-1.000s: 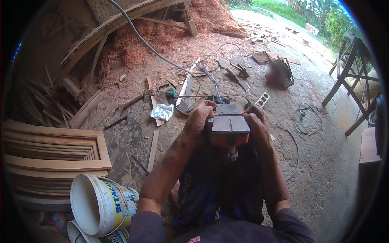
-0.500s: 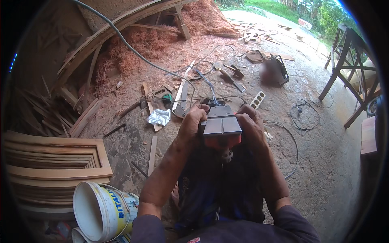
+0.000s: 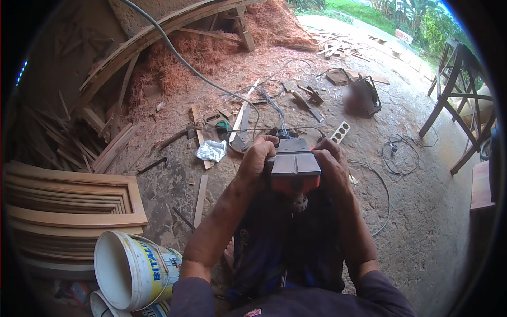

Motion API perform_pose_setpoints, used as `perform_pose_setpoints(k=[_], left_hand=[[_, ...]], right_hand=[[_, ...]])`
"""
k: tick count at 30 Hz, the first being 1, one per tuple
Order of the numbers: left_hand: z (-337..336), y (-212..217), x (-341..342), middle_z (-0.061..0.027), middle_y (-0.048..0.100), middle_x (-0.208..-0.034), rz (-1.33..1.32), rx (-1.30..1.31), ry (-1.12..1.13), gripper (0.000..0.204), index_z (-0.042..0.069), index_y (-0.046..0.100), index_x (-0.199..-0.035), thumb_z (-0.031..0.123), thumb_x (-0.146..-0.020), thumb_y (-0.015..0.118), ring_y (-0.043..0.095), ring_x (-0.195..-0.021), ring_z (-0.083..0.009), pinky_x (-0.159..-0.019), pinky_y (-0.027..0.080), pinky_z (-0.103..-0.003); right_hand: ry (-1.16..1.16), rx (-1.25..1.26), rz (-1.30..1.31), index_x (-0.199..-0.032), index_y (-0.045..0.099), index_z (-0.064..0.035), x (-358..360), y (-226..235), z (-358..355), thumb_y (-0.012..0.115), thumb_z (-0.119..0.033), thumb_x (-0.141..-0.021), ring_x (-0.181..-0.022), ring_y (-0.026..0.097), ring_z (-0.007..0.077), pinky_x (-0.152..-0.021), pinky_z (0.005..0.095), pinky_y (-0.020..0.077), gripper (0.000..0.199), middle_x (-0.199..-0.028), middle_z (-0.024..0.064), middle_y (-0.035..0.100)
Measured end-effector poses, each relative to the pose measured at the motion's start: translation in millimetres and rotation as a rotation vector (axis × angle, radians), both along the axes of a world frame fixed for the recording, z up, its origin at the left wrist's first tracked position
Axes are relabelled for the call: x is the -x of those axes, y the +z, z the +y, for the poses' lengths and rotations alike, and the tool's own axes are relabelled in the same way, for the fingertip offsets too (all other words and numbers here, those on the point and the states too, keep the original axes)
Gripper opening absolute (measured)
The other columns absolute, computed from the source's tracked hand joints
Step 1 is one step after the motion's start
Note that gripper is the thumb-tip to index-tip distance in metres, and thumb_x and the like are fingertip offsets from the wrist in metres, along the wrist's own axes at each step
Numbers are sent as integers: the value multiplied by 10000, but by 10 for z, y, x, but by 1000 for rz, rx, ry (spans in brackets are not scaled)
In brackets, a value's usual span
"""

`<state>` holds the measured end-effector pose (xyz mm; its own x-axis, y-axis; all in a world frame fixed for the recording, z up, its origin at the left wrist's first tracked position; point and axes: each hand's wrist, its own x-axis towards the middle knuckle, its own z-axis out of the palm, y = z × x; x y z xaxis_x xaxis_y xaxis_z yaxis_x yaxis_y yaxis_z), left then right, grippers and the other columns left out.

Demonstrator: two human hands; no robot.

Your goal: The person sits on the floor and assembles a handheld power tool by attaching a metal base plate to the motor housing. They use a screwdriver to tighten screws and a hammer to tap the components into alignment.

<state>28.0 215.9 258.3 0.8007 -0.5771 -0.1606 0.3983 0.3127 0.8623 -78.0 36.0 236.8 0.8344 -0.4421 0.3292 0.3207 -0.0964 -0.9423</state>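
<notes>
While sawdust and offcuts cover the packed-earth workshop floor (image 3: pixel 422 227), a person holds an orange-bodied electric hand planer with a flat grey metal sole (image 3: pixel 293 165) turned sole-up at the centre of the frame, above their dark blue lap. Across the upper left runs a long curved timber beam (image 3: pixel 158 37), with a reddish heap of wood shavings (image 3: pixel 211 53) banked behind it. At the left edge sits a stack of pale moulded wooden frames (image 3: pixel 68 211), and above it a jumble of thin timber scraps (image 3: pixel 63 142). A brown wooden chair frame (image 3: pixel 459 95) stands at the upper right. In the lower left corner a white plastic bucket with a blue and yellow label (image 3: pixel 132 269) lies on its side, its mouth facing left. A grey power cable (image 3: pixel 185 63) trails from the top of the frame down toward the planer. Near the upper centre right rests a dark power tool with a black frame (image 3: pixel 364 98). The left hand (image 3: pixel 256 158) is closed around the planer's left side, fingers curled over its edge; the right hand (image 3: pixel 330 161) grips the right side the same way. A white multi-socket power strip (image 3: pixel 340 132) lies just beyond the right hand, and a crumpled silvery wrapper (image 3: pixel 211 150) lies left of the left hand.
</notes>
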Motion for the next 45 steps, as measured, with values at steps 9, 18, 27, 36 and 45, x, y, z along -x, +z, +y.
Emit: perform_pose_setpoints(k=[9, 18, 27, 36, 45], left_hand=[[17, 4, 4, -88, 524, -1006, -3, -11, -2, 371, -42, 542, -1109, -29, -742, 491, 529, -863, -137, -802, 499, -246], [-7, -36, 48, -98, 509, -987, -12, 24, 44, 361, -41, 528, -1107, -10, -750, 487, 526, -861, -167, -809, 506, -271], [22, -37, -3, -99, 505, -992, 11, 2, -14, 388, -40, 511, -1142, -3, -756, 496, 522, -876, -156, -814, 502, -271], [-14, 60, 50, -53, 528, -917, 5, -37, 9, 418, -26, 509, -1175, 20, -760, 507, 503, -772, -112, -709, 454, -209], [-1, 68, 31, -36, 524, -885, -24, -57, 0, 447, -24, 495, -1202, 22, -758, 505, 500, -754, -102, -678, 446, -209]], right_hand=[[-15, -29, 13, -763, 583, 5, 5, 8, 46, 614, -108, -835, -702, 495, 72, -647, 265, 422, 138, -707, -1, 539], [-17, -25, 43, -757, 576, -3, 23, 23, 30, 610, -114, -830, -696, 491, 75, -641, 265, 418, 137, -700, 0, 534], [1, -84, 64, -755, 581, 1, -29, -92, -11, 600, -135, -829, -688, 496, 90, -637, 275, 420, 156, -705, 10, 538], [-60, 208, -65, -748, 579, 8, -12, -59, -15, 601, -141, -817, -688, 489, 96, -627, 285, 402, 166, -701, 19, 531], [-56, 59, -1, -751, 579, 9, -1, -10, 26, 600, -134, -818, -686, 491, 102, -633, 283, 403, 159, -695, 19, 529]])
